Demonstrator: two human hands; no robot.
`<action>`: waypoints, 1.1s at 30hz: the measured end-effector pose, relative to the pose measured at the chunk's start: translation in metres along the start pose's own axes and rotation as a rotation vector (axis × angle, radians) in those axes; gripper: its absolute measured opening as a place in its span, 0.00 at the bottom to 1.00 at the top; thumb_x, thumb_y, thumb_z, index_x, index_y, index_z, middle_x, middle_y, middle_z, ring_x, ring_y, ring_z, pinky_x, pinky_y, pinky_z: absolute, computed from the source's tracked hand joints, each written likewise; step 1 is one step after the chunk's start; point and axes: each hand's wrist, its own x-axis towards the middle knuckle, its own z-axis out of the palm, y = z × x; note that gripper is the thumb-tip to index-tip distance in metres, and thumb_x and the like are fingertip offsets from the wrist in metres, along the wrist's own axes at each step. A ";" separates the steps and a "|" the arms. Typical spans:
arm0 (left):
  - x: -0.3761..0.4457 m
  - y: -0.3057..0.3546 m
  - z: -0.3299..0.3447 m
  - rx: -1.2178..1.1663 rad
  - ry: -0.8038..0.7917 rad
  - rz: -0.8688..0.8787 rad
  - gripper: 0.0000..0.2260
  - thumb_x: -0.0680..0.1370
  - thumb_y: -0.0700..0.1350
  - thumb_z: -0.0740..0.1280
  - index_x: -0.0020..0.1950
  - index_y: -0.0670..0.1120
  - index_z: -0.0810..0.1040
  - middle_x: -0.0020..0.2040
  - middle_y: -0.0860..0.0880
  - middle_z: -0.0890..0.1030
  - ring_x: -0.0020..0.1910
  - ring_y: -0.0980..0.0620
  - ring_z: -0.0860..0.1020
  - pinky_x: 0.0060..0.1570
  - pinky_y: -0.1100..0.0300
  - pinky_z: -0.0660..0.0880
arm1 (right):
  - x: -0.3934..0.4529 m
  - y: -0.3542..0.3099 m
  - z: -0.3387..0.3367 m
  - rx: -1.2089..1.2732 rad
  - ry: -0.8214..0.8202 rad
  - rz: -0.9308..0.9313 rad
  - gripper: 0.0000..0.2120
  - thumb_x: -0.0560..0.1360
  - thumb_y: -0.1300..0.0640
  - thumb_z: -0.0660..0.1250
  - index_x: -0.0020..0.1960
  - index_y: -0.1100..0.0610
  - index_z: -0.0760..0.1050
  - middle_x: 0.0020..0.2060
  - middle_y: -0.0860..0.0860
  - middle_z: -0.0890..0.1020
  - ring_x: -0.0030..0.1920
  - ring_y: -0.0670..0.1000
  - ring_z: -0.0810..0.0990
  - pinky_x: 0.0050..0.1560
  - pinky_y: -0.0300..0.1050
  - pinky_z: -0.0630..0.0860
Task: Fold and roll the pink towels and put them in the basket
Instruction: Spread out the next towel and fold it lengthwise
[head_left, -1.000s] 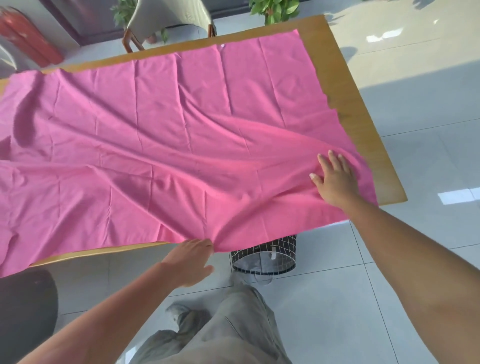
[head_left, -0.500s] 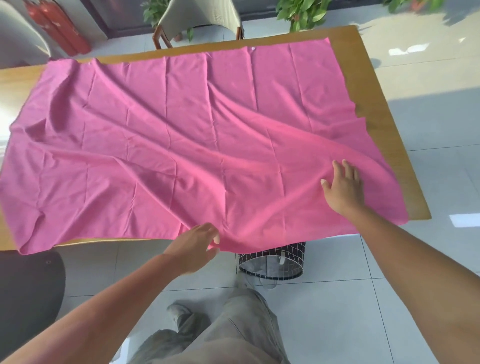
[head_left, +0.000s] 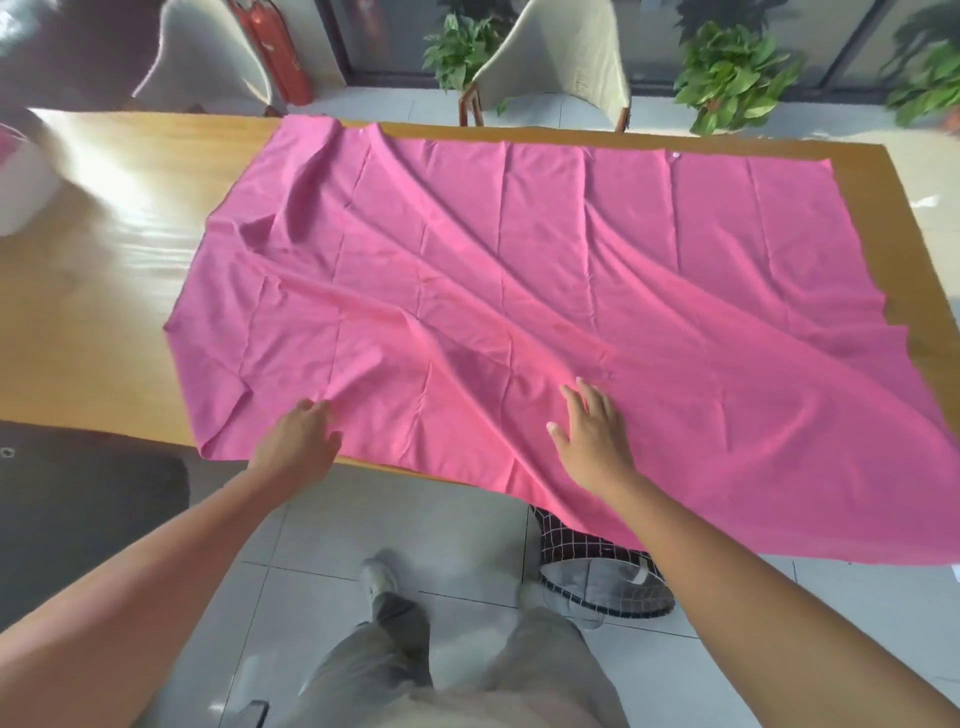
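**A:** How far along would you say this is?

**B:** Barely begun, I'd judge. The pink towel (head_left: 519, 291) lies spread open in a single layer on the wooden table (head_left: 104, 291), creased and rumpled, with no fold in it and no roll started. Its near right corner hangs over the table edge toward the floor.

**A:** And the basket?

**B:** The wire basket (head_left: 602, 577) sits on the floor tiles under that hanging corner, partly covered by it. I can't see any pink towel in it; something grey lies at the bottom. So folding, rolling and putting away are all left to do.

**A:** Take me across from the left.

**B:** At the far left edge there's a white tub (head_left: 21, 182) on the table, blurred, with something pink at its rim; I can't tell what. Next comes the left hand (head_left: 301, 441), palm down at the towel's near edge close to the left corner, fingers relaxed and reaching forward onto the cloth. It isn't gripping anything that I can see.

**A:** And the right?

**B:** The right hand (head_left: 592, 436) lies flat on the towel near the middle of the near edge, fingers straight and a little spread, pressing the cloth rather than pinching it. Both arms reach forward from below, and it looks like smoothing ahead of a first fold.
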 end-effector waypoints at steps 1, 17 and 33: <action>0.009 -0.023 -0.005 -0.014 0.019 -0.043 0.12 0.81 0.44 0.64 0.63 0.43 0.76 0.61 0.41 0.76 0.53 0.40 0.78 0.50 0.45 0.77 | 0.005 -0.023 0.004 -0.009 0.007 -0.020 0.29 0.83 0.47 0.59 0.80 0.54 0.56 0.80 0.55 0.55 0.80 0.58 0.52 0.79 0.57 0.51; 0.076 -0.224 0.009 -0.431 0.078 -0.176 0.05 0.77 0.38 0.64 0.49 0.36 0.73 0.47 0.37 0.74 0.47 0.36 0.74 0.42 0.49 0.65 | 0.035 -0.301 0.101 -0.092 -0.165 -0.091 0.27 0.82 0.49 0.60 0.79 0.53 0.58 0.80 0.52 0.55 0.80 0.54 0.51 0.78 0.53 0.52; 0.064 -0.361 0.000 -1.042 0.229 -0.857 0.04 0.77 0.39 0.65 0.45 0.43 0.80 0.44 0.45 0.82 0.38 0.46 0.75 0.37 0.57 0.71 | 0.075 -0.394 0.115 -0.246 -0.335 -0.082 0.30 0.82 0.48 0.60 0.80 0.52 0.54 0.81 0.54 0.50 0.78 0.60 0.55 0.77 0.57 0.58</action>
